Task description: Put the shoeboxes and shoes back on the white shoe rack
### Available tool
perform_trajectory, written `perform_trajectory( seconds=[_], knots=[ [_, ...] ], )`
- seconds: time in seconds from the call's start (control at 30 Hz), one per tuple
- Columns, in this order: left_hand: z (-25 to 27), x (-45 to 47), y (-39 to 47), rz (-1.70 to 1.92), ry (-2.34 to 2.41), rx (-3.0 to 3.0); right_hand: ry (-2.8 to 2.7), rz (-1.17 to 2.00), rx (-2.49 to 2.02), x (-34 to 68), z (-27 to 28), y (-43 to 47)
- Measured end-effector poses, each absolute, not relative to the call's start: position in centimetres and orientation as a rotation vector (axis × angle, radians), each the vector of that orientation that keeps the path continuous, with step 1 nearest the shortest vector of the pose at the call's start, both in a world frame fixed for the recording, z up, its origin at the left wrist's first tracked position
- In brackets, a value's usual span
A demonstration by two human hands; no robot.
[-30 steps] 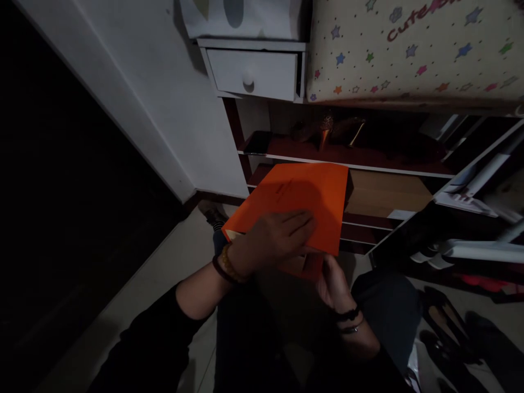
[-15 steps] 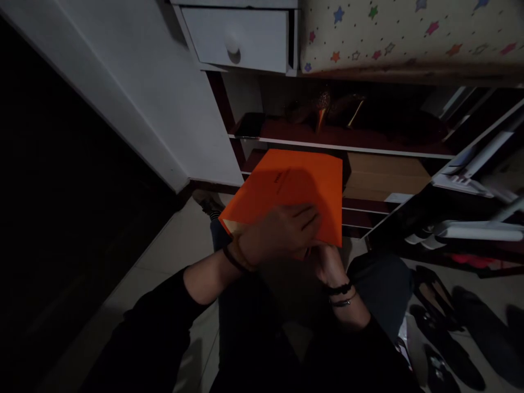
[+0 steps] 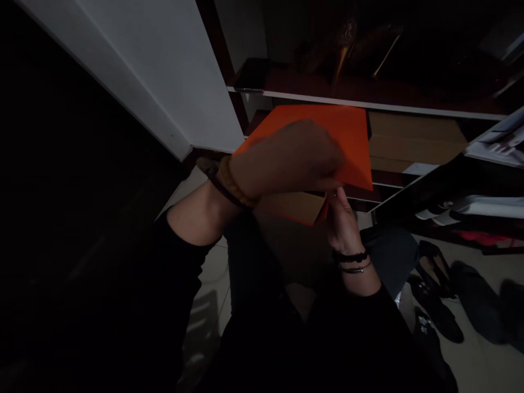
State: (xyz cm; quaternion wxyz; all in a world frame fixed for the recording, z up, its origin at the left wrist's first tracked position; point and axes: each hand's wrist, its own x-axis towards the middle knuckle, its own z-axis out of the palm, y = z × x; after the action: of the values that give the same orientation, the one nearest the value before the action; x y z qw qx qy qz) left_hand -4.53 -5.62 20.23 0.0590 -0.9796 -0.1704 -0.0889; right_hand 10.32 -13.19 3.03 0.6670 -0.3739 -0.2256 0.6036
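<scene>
An orange cardboard box [image 3: 355,144] lies in front of me, partly covered by my left arm. A tan inner panel with an orange rim shows below my left wrist. My left hand [image 3: 309,155] reaches across the orange face with curled fingers, slightly blurred, its fingertips closed at the near right edge. My right hand [image 3: 343,221] grips the same edge from below, thumb up, almost touching the left fingertips. What lies between the fingers is mostly hidden.
Behind the box stands a dark shelf unit [image 3: 368,103] holding high-heeled shoes [image 3: 346,49], a dark flat object [image 3: 252,75] and a brown carton [image 3: 413,139]. Several dark shoes [image 3: 436,308] lie on the floor at right. A white wall [image 3: 172,71] borders the left.
My view has tipped downward and the drawer has left the frame. My left hand has moved right and up across the orange face. The tan inner panel now shows more.
</scene>
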Motion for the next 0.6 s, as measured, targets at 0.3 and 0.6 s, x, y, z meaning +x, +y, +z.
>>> perform_trajectory(
  seconds=[0.3,0.6],
  knots=[
    [17.8,-1.8,-7.8,0.006,-0.554,-2.751,-0.341,1.32,-0.864,11.5,2.0,-12.5],
    [10.8,-2.5,-8.3,-0.469,-0.541,-2.755,-0.272,1.541,-0.84,12.7,1.4,-13.1]
  ],
)
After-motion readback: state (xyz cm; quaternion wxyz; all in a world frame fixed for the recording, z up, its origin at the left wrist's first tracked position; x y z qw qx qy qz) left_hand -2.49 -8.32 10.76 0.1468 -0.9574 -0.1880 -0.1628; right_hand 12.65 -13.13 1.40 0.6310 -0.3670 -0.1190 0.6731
